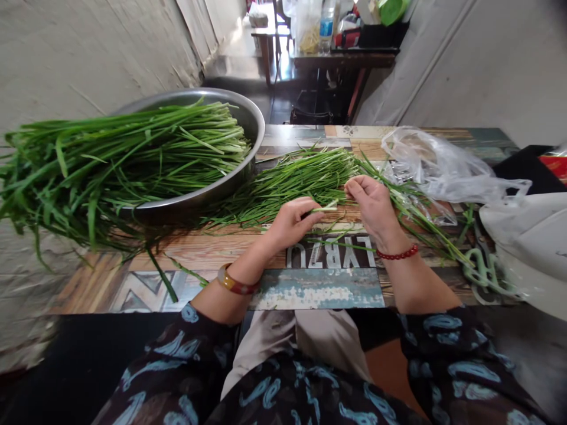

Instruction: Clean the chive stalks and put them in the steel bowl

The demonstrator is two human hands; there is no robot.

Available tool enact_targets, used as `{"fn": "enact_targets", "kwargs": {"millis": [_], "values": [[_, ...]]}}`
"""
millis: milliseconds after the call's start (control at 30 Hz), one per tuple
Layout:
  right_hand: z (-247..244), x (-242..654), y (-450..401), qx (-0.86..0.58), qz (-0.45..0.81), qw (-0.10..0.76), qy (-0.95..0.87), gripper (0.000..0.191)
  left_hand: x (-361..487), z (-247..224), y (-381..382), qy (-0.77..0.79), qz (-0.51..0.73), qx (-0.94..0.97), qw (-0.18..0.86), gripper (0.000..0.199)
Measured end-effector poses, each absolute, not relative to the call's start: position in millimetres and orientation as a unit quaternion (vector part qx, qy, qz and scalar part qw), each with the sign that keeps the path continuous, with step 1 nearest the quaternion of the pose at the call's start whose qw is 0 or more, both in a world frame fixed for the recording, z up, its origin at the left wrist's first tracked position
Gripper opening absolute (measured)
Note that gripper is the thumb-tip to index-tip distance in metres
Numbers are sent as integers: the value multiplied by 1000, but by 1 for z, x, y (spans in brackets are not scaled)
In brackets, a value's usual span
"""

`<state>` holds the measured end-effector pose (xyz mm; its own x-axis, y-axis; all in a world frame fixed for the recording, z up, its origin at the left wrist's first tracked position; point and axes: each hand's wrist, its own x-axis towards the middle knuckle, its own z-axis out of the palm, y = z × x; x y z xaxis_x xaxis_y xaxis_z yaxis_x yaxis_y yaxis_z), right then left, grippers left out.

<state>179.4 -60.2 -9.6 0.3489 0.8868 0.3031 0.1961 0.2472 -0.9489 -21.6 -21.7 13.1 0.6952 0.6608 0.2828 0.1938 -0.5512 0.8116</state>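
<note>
My left hand is closed around a few garlic chives, whose pale cut ends stick out past the fingers to the right. My right hand has its thumb and fingers pinched together; whatever it may hold is hidden or too small to make out. Just beyond both hands lies a loose pile of garlic chives on the table. To the left, a wide metal basin is heaped with more garlic chives, their green tips hanging over its left rim.
A clear plastic bag lies crumpled at the right, beside stray stalks. Green-handled scissors rest near a white container at the right edge. Loose trimmings lie on the patterned table. Another table with a bottle stands farther back.
</note>
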Motion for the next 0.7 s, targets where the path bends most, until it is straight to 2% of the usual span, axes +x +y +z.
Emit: {"fn": "enact_targets", "kwargs": {"millis": [100, 233, 467, 567, 700], "values": [[-7, 175, -62, -519, 343, 566, -542, 29, -24, 18, -21, 269, 339, 765, 477, 28], [-6, 162, -66, -449, 427, 461, -634, 45, -26, 16, -20, 287, 373, 659, 587, 32], [3, 173, -70, -507, 436, 345, -658, 27, -30, 15, -6, 311, 477, 507, 647, 33], [14, 184, -74, -534, 456, 325, -634, 29, -32, 16, 1, 313, 511, 454, 659, 28], [23, 196, -77, -562, 462, 368, -579, 33, -34, 16, 5, 311, 512, 412, 686, 22]]}}
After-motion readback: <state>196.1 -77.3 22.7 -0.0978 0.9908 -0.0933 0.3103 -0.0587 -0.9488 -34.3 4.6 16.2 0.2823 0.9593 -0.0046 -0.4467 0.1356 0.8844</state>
